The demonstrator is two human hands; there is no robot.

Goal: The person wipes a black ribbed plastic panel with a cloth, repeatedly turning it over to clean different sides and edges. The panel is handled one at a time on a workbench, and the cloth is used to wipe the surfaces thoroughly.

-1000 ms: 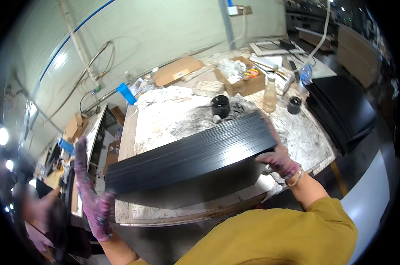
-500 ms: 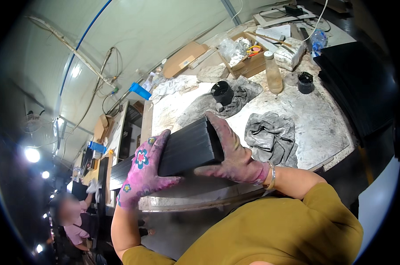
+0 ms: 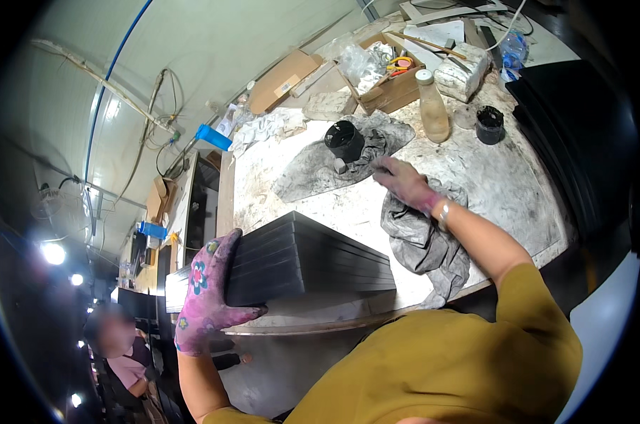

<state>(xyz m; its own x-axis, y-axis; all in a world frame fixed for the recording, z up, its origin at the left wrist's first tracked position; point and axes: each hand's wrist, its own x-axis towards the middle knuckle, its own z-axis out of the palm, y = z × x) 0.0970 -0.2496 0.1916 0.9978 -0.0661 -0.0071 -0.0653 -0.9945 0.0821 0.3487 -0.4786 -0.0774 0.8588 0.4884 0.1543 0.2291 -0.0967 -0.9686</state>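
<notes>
A long stack of black strips (image 3: 267, 258) lies at the near edge of the bench, its end turned toward the right. My left hand (image 3: 210, 293), in a pink flowered glove, grips the stack near its left part, thumb on the near side and fingers over the top. My right hand (image 3: 407, 185), in a stained pink glove, is off the stack with its fingers stretched out to the left and nothing visible in them. It hovers by a crumpled grey cloth (image 3: 426, 244). Just beyond its fingertips are a small grey block (image 3: 340, 166) and a black cup (image 3: 344, 141) on a spread grey rag (image 3: 299, 173).
Farther back stand a bottle of cloudy liquid (image 3: 434, 109), a second black cup (image 3: 489, 126) and a cardboard box (image 3: 394, 92) holding scissors (image 3: 400, 65). Black sheets (image 3: 578, 134) are piled at the right. Another person (image 3: 126, 353) stands at the far left.
My right hand has let go of the stack's end and moved up and right toward the cloths. The stack's right end has swung into view; my left hand still holds it.
</notes>
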